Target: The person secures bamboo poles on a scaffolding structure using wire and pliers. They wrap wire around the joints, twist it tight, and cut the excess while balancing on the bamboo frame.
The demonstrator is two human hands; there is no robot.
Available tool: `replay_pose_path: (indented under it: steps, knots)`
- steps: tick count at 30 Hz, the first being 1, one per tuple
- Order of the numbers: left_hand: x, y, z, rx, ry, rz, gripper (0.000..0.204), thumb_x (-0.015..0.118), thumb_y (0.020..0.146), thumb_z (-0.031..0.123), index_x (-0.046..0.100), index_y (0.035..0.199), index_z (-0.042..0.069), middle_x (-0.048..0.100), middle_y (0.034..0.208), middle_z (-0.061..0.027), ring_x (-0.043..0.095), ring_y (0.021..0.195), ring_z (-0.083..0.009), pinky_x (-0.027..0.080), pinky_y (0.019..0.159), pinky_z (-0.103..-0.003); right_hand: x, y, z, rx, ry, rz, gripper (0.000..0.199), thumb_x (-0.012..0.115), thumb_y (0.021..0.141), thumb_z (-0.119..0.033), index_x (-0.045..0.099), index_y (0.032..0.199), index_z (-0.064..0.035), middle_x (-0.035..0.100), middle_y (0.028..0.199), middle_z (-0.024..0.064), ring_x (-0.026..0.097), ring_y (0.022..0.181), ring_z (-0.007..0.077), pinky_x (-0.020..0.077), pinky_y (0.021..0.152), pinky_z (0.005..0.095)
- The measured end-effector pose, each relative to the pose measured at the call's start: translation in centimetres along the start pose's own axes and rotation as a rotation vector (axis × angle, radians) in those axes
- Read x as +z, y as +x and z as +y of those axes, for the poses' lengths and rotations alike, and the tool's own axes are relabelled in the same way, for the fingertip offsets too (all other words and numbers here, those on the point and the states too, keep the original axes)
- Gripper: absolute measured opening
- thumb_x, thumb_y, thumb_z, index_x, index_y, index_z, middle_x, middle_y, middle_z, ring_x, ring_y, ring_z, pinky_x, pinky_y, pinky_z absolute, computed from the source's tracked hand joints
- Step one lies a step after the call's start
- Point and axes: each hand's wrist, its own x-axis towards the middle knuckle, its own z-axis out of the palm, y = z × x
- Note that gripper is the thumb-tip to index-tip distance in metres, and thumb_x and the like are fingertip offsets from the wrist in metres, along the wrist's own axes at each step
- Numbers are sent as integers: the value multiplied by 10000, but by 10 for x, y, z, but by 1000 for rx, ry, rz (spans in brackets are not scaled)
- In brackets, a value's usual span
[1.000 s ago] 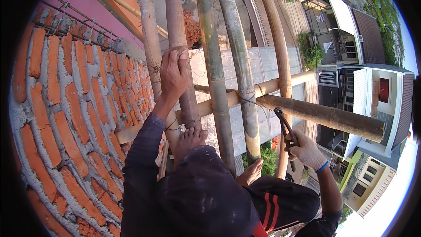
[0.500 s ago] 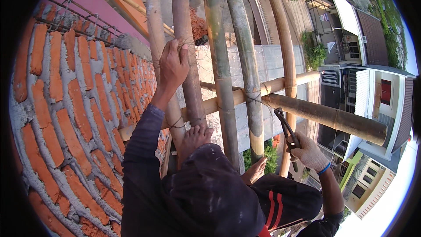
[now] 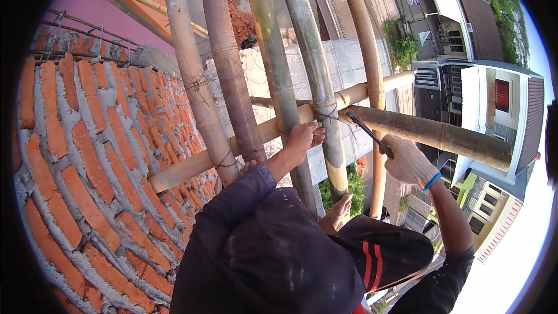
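My right hand (image 3: pixel 410 163), in a pale knitted work glove, is closed around the handles of dark pincers (image 3: pixel 371 132). Their jaws reach the binding wire (image 3: pixel 331 115) where an upright bamboo pole (image 3: pixel 317 64) crosses the horizontal bamboo pole (image 3: pixel 264 132). My bare left hand (image 3: pixel 305 138) is in front of the greenish bamboo pole (image 3: pixel 273 52), left of that joint. Its fingers are curled, and anything held between them is too small to make out. Loose thin wires (image 3: pixel 197 84) hang tangled around the two leftmost poles.
A rough brick wall (image 3: pixel 87 168) rises along the left. A thick bamboo pole (image 3: pixel 442 136) juts out to the right from the joint. My bare foot (image 3: pixel 337 212) rests against a pole. Far below are a brick pile (image 3: pixel 239 20), greenery and houses.
My left hand has left the tangled wires and come down and right to the greenish pole. The pincers have moved up and left, with their jaws now at the joint's wire.
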Motion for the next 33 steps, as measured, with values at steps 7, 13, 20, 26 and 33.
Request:
replay_pose_path:
  steps: [7, 13, 20, 26, 33]
  knots:
    - [21, 26, -42, 14, -113, -11, 273, 486, 1058, 103, 578, 1262, -54, 659, 1230, -186, 674, 1085, -235, 571, 941, -315, -1, 66, -12, -33, -450, -81, 281, 610, 767, -94, 625, 1000, 62, 671, 944, 319, 673, 944, 464, 557, 820, 500]
    - [40, 22, -44, -2, -345, 24, 250, 510, 1047, 63, 562, 1235, -93, 659, 1148, -184, 692, 1039, -246, 597, 945, -325, -10, 90, -34, -29, -527, -266, 247, 598, 770, -115, 683, 895, 82, 688, 837, 316, 708, 844, 450, 564, 742, 495]
    - [45, 19, -38, -40, -471, 33, 227, 524, 1045, 48, 562, 1215, -99, 658, 1120, -176, 692, 996, -233, 608, 936, -304, -17, 115, -42, -153, -756, -611, 238, 551, 855, -90, 709, 913, 78, 701, 846, 270, 716, 783, 369, 575, 684, 431]
    - [48, 23, -41, -44, -499, 24, 212, 547, 1040, 57, 560, 1187, -96, 660, 1118, -178, 689, 992, -235, 605, 953, -309, -16, 135, -10, -332, -683, -815, 237, 497, 907, -33, 680, 987, 94, 675, 827, 193, 697, 758, 265, 579, 639, 378]
    - [47, 21, -38, -41, -521, 16, 189, 570, 1031, 66, 581, 1164, -69, 688, 1071, -165, 701, 934, -219, 613, 893, -317, -11, 116, -41, -47, -546, -471, 244, 547, 781, -101, 690, 846, 85, 684, 792, 290, 716, 786, 397, 547, 690, 477]
